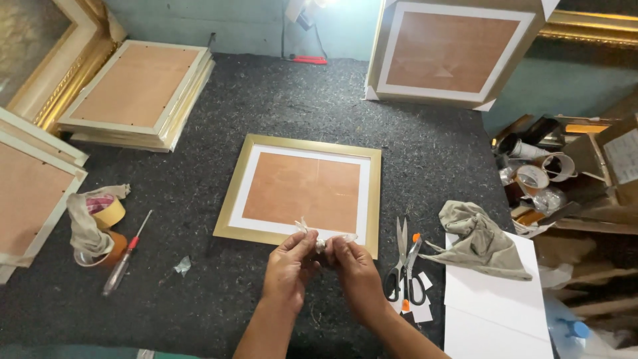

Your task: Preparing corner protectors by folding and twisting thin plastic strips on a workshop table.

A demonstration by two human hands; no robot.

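Our left hand [290, 264] and right hand [355, 266] are close together, both pinching a small clear plastic bag [323, 238]. We hold it just over the near edge of the gold picture frame [302, 189]. Scissors [405, 269] lie beside our right hand.

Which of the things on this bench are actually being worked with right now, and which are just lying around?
In use:
left hand
right hand
small clear plastic packet
gold frame, lying face down just beyond the hands

Lying about:
scissors
grey rag
screwdriver
tape rolls
stacked frames
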